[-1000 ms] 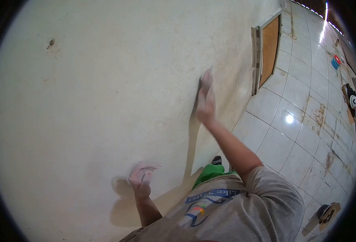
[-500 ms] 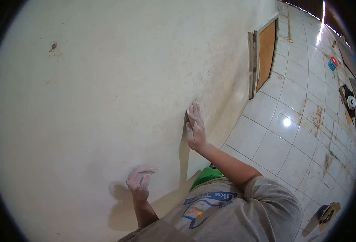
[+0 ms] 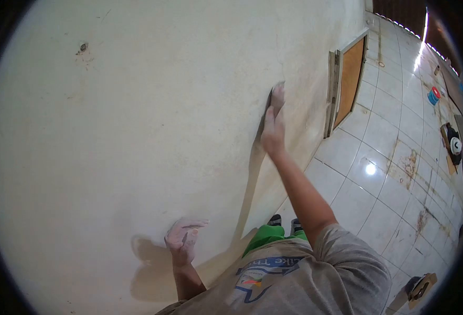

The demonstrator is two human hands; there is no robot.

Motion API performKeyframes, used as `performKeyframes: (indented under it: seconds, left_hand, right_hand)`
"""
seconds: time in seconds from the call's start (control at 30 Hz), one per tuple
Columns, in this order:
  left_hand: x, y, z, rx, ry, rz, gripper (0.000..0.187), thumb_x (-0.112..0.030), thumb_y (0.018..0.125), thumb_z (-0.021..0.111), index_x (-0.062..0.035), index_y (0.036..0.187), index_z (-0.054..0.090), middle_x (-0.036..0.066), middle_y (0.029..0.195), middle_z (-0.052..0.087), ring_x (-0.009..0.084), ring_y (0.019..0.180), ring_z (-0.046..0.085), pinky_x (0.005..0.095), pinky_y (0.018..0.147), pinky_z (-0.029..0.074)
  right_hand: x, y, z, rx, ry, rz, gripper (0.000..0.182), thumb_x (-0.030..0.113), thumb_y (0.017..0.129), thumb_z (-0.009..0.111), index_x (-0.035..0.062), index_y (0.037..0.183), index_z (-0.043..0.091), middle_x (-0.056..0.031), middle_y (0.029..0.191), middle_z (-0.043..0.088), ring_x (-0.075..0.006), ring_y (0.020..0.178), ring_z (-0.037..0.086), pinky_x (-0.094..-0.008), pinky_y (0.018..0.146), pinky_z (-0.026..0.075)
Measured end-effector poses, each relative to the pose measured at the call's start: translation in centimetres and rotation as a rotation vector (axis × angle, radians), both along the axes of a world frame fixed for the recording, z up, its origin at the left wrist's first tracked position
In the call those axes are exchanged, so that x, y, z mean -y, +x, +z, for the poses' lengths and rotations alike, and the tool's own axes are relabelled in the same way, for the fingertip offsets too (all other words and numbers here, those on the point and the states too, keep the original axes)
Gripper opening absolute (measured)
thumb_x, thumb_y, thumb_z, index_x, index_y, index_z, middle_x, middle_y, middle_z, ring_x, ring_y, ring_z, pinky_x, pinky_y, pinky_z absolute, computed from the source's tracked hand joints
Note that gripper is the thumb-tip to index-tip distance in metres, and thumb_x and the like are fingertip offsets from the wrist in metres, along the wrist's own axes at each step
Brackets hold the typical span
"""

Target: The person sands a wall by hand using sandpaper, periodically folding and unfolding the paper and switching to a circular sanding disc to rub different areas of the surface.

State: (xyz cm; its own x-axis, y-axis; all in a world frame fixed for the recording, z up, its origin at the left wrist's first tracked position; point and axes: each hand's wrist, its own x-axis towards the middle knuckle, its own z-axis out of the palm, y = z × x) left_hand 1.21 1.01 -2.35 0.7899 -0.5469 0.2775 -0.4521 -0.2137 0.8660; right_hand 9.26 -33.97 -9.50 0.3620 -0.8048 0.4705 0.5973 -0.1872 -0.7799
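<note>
My right hand (image 3: 273, 128) is stretched out along the cream wall (image 3: 137, 131), pressing a small sanding sheet (image 3: 268, 98) flat against it; only the sheet's dark edge shows beside my fingers. My left hand (image 3: 183, 236) is braced on the wall lower down and nearer my body, dusty, with bent fingers and nothing in it. My grey shirt, green trousers and shoes show at the bottom.
A wood-framed orange panel (image 3: 349, 79) leans against the wall farther along. The tiled floor (image 3: 378, 173) is stained and has a light glare on it. A blue and red container (image 3: 434, 95), dark clutter (image 3: 453, 143) and a cardboard piece (image 3: 419, 291) lie on it. A small hole (image 3: 83, 48) marks the wall.
My right hand slid the sheet back toward me along the wall, then pushed it out again to full reach. My left hand stayed braced in the same spot.
</note>
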Motion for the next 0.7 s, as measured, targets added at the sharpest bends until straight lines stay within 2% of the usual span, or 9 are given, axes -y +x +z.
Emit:
performKeyframes:
  seconds: [0.13,0.2,0.3,0.33,0.4,0.53,0.63,0.67,0.7]
  left_hand:
    - [-0.1,0.1,-0.2,0.001,0.003,-0.013,0.017,-0.01,0.09,0.059,0.0041,0.098,0.064,0.018,0.093,0.069,0.0317,0.094,0.068,0.0461,0.089,0.054]
    - [-0.2,0.0,-0.1,0.008,0.035,-0.003,0.017,-0.01,0.09,0.059,0.0041,0.098,0.064,0.018,0.093,0.069,0.0315,0.094,0.068,0.0456,0.09,0.054]
    - [0.8,-0.6,0.5,-0.006,-0.013,0.037,0.016,-0.008,0.089,0.06,0.0043,0.094,0.069,0.017,0.093,0.072,0.0285,0.091,0.07,0.0394,0.088,0.053]
    - [1.2,-0.7,0.7,-0.016,-0.044,0.059,0.016,-0.006,0.088,0.06,0.0044,0.092,0.071,0.016,0.093,0.073,0.027,0.09,0.07,0.0364,0.087,0.053]
    - [1.2,-0.7,0.9,0.017,-0.009,0.057,0.015,-0.006,0.088,0.06,0.0043,0.092,0.071,0.017,0.093,0.073,0.0267,0.09,0.071,0.0365,0.087,0.053]
    - [0.8,-0.7,0.6,-0.008,-0.013,0.068,0.015,-0.006,0.089,0.06,0.0042,0.092,0.07,0.017,0.093,0.073,0.0263,0.091,0.071,0.0362,0.087,0.054]
    - [0.5,-0.5,0.1,0.005,-0.03,0.058,0.014,-0.005,0.09,0.06,0.0046,0.092,0.07,0.017,0.094,0.073,0.0265,0.092,0.07,0.0363,0.088,0.054]
    - [0.6,-0.5,0.2,-0.003,-0.034,0.052,0.014,-0.005,0.091,0.06,0.0045,0.092,0.07,0.017,0.094,0.073,0.0264,0.092,0.07,0.0363,0.088,0.054]
    - [0.6,-0.5,0.3,-0.012,-0.037,0.047,0.014,-0.005,0.091,0.06,0.0045,0.092,0.07,0.017,0.094,0.073,0.0263,0.092,0.07,0.0363,0.088,0.054]
  right_hand:
    - [-9.6,-3.0,-5.5,-0.169,-0.446,-0.019,0.071,-0.004,0.083,0.05,-0.0047,0.152,0.032,-0.0261,0.161,0.022,-0.0401,0.152,0.015,-0.0479,0.124,0.009]
    - [-13.9,-5.2,-8.4,-0.142,-0.576,0.098,0.068,0.014,0.084,0.048,-0.0003,0.15,0.039,-0.0255,0.157,0.032,-0.0456,0.147,0.024,-0.0525,0.122,0.015]
    - [-13.5,-6.0,-9.8,-0.247,-0.731,0.139,0.065,0.019,0.087,0.043,0.0012,0.149,0.041,-0.0284,0.154,0.035,-0.0461,0.146,0.028,-0.0533,0.122,0.017]
    - [-12.0,-4.8,-10.0,-0.196,-0.726,0.065,0.062,0.013,0.087,0.045,0.0025,0.149,0.043,-0.031,0.154,0.034,-0.0442,0.146,0.028,-0.0524,0.121,0.019]
    - [-8.1,-1.9,-8.6,-0.162,-0.526,-0.094,0.063,0.005,0.089,0.044,-0.002,0.151,0.035,-0.0308,0.156,0.029,-0.0397,0.148,0.027,-0.0476,0.122,0.02]
    - [-0.1,-0.3,-2.6,-0.073,-0.029,-0.105,0.052,0.0,0.1,0.029,-0.0111,0.15,0.026,-0.0248,0.159,0.027,-0.0337,0.15,0.022,-0.0378,0.123,0.011]
    - [0.9,-0.1,-3.0,-0.15,-0.158,-0.138,0.061,-0.005,0.097,0.034,-0.0119,0.153,0.01,-0.0251,0.161,0.021,-0.0321,0.151,0.02,-0.0377,0.123,0.013]
    - [-1.1,-0.7,-1.1,-0.036,-0.017,-0.046,0.062,-0.007,0.095,0.034,-0.0124,0.153,0.012,-0.0251,0.161,0.021,-0.0319,0.152,0.018,-0.0376,0.124,0.011]
    - [-3.0,-0.4,-2.2,-0.04,-0.077,-0.046,0.064,-0.007,0.092,0.038,-0.0113,0.152,0.017,-0.0254,0.161,0.021,-0.0332,0.152,0.017,-0.0397,0.124,0.011]
